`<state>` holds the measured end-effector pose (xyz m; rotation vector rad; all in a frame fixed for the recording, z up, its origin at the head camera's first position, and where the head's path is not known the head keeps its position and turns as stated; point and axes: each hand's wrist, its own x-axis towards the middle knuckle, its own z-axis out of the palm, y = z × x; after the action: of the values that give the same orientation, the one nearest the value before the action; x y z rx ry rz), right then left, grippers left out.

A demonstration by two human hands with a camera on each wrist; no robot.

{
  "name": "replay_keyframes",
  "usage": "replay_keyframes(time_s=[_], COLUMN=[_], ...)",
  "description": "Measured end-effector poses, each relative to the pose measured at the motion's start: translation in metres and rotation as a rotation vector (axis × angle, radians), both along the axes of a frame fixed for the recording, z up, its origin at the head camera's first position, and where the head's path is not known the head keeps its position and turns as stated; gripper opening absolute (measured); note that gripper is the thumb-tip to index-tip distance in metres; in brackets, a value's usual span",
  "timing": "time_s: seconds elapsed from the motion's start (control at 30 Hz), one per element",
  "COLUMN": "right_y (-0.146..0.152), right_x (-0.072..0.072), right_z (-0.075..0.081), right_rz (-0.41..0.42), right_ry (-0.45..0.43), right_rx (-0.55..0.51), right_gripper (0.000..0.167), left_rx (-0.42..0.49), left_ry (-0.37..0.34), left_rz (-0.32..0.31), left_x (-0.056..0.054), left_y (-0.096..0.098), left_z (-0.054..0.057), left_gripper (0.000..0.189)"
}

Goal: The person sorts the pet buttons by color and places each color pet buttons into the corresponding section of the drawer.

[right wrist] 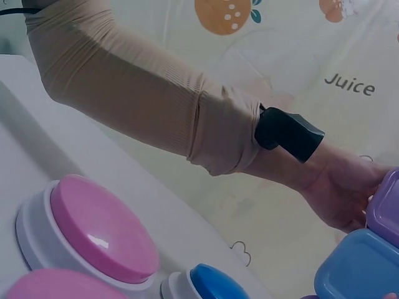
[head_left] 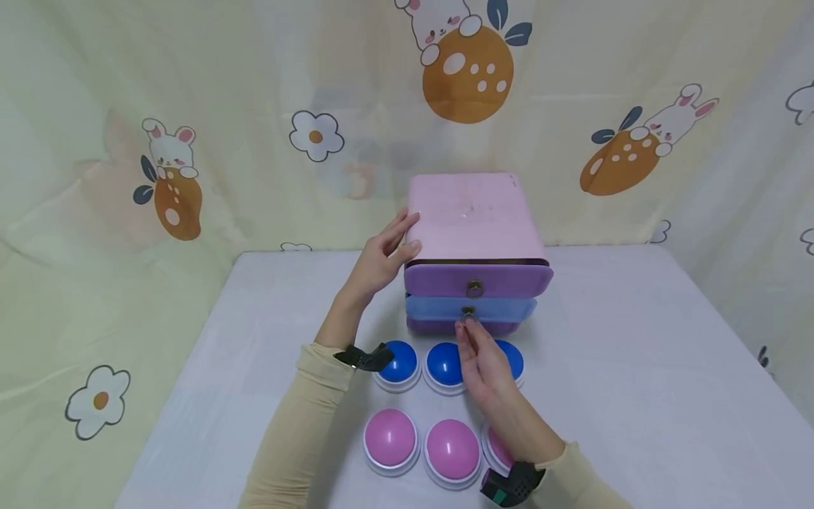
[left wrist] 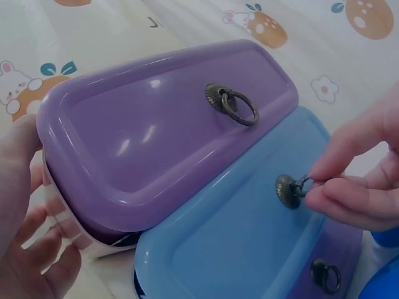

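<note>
A small drawer box with a pink top (head_left: 473, 219) stands at the table's back. Its fronts are purple (left wrist: 168, 124) above, blue (left wrist: 224, 237) in the middle and purple (head_left: 432, 328) below, each with a bronze ring pull. My right hand (head_left: 488, 364) pinches the blue drawer's ring pull (left wrist: 288, 191) between thumb and fingertips. Against the box's left side lies my left hand (head_left: 381, 258), fingers extended and thumb by the front top edge. A dark gap shows behind the top purple front.
In front of the box are blue domed buttons (head_left: 399, 362) on white bases, partly covered by my right hand. Pink domed buttons (head_left: 453, 449) form a nearer row, one partly under my right forearm. A printed curtain (head_left: 254, 85) hangs behind the white table (head_left: 636, 367).
</note>
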<state>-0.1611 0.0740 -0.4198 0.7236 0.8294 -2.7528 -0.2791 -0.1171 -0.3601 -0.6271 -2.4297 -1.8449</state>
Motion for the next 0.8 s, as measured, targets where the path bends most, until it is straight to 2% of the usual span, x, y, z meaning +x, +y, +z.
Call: replay_keyframes(time_s=[0.1, 0.2, 0.3, 0.33, 0.4, 0.5, 0.57, 0.63, 0.7, 0.8], right_y=[0.0, 0.001, 0.003, 0.004, 0.007, 0.012, 0.015, 0.017, 0.018, 0.015], right_x=[-0.001, -0.002, -0.002, -0.001, 0.002, 0.005, 0.004, 0.0, -0.004, -0.005], right_z=[0.0, 0.0, -0.001, -0.002, -0.003, -0.004, -0.003, -0.003, -0.002, -0.004], right_rz=[0.016, 0.072, 0.129, 0.122, 0.056, -0.171, -0.334, -0.443, -0.484, -0.445], right_ry=[0.005, 0.04, 0.105, 0.134, 0.211, 0.444, 0.671, 0.893, 1.045, 1.12], right_rx=[0.011, 0.103, 0.335, 0.445, 0.681, 1.028, 1.229, 1.4, 1.557, 1.756], right_gripper=[0.025, 0.023, 0.029, 0.031, 0.035, 0.031, 0.027, 0.031, 0.035, 0.043], left_rx=[-0.001, 0.008, 0.02, 0.021, 0.021, 0.016, 0.023, 0.029, 0.038, 0.034], left_ry=[0.002, 0.003, 0.002, 0.002, 0.001, 0.003, 0.005, 0.006, 0.004, 0.001], left_rz=[0.001, -0.003, -0.009, -0.011, -0.014, -0.014, -0.017, -0.018, -0.021, -0.019], left_x=[0.0, 0.0, 0.0, 0.0, 0.0, 0.0, -0.001, 0.0, 0.0, 0.0], left_y=[0.0, 0.0, 0.0, 0.0, 0.0, 0.0, 0.0, 0.0, -0.001, 0.0], left_z=[0.001, 0.0, 0.0, 0.0, 0.0, 0.0, -0.001, -0.001, -0.001, 0.0], left_gripper=[0.053, 0.053, 0.052, 0.052, 0.052, 0.052, 0.051, 0.051, 0.051, 0.051])
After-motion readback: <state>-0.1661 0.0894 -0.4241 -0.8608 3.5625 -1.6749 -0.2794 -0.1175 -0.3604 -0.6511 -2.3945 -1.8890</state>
